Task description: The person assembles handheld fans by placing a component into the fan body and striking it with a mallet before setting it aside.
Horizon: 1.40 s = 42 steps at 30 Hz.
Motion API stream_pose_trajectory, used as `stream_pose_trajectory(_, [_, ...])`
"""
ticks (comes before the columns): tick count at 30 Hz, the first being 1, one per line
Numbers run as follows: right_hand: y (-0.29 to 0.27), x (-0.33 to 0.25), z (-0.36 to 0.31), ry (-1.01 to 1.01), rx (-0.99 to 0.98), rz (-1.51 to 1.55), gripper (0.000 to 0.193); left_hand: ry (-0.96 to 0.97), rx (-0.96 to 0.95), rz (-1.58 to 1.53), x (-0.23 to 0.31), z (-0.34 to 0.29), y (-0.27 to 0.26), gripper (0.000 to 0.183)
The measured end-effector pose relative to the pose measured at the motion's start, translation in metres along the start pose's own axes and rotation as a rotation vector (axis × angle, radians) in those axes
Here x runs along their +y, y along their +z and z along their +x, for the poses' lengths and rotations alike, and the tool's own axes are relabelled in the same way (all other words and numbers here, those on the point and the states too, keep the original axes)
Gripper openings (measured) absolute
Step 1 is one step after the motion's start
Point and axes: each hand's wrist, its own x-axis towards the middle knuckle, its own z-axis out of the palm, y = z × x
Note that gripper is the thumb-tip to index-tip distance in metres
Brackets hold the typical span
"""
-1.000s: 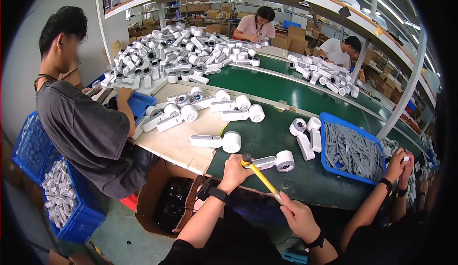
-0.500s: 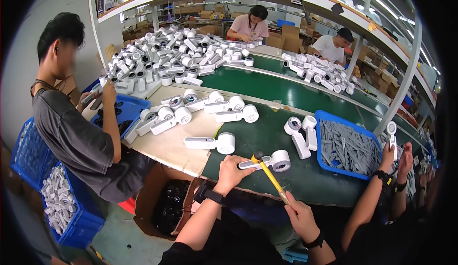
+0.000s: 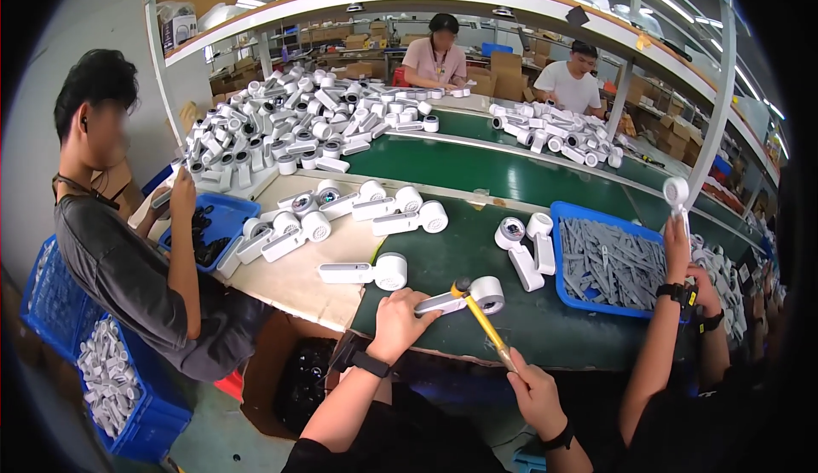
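My left hand (image 3: 397, 324) is closed on the handle end of a white handheld fan (image 3: 487, 293), which lies near the front edge of the green work surface with its round head to the right. In my right hand (image 3: 537, 395) is a small hammer with a yellow handle (image 3: 488, 328) and a dark head. The hammer head is over the fan's handle, close to the round part; whether they touch I cannot tell. Another white fan (image 3: 390, 272) lies just beyond my left hand. Two more fans (image 3: 524, 268) rest together farther right.
A blue tray (image 3: 558, 256) of grey strips stands at the right. Beside it, a co-worker's hand (image 3: 676, 256) holds up a fan. At left, another person works over a blue tray (image 3: 247, 209) of black parts. A large heap of fans (image 3: 298, 115) covers the far left.
My view has shifted slightly. The hammer head has moved a little along the fan's handle toward its round head. At right, the co-worker's fan is higher.
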Motion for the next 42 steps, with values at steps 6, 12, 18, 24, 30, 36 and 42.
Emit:
stream_pose_trajectory(6, [0.004,0.018,-0.017,-0.006,0.036,0.159,0.047,-0.085,0.123,0.068,-0.041,0.000,-0.010,0.031])
stream_pose_trajectory(12, [0.005,0.038,-0.028,0.111,0.089,0.331,0.049,-0.187,0.226,0.327,-0.095,0.034,-0.018,0.036])
stream_pose_trajectory(18, [-0.120,0.024,0.123,0.137,0.142,0.373,0.049,-0.205,0.353,0.944,-0.086,0.057,0.006,0.051])
stream_pose_trajectory(24, [-0.152,-0.030,0.146,0.093,0.208,0.405,0.048,0.134,-0.039,-0.021,0.059,0.080,0.104,0.046])
stream_pose_trajectory(30, [-0.107,-0.042,0.115,0.031,0.100,0.478,0.048,-0.397,-0.186,-0.032,0.090,0.099,0.213,0.101])
stream_pose_trajectory(36, [-0.079,-0.007,0.051,0.077,0.107,0.517,0.048,-0.404,-0.154,-0.057,0.100,0.112,0.219,0.111])
stream_pose_trajectory(42, [-0.044,0.025,-0.010,0.162,0.100,0.600,0.047,-0.460,-0.318,-0.119,0.077,0.113,0.178,0.082])
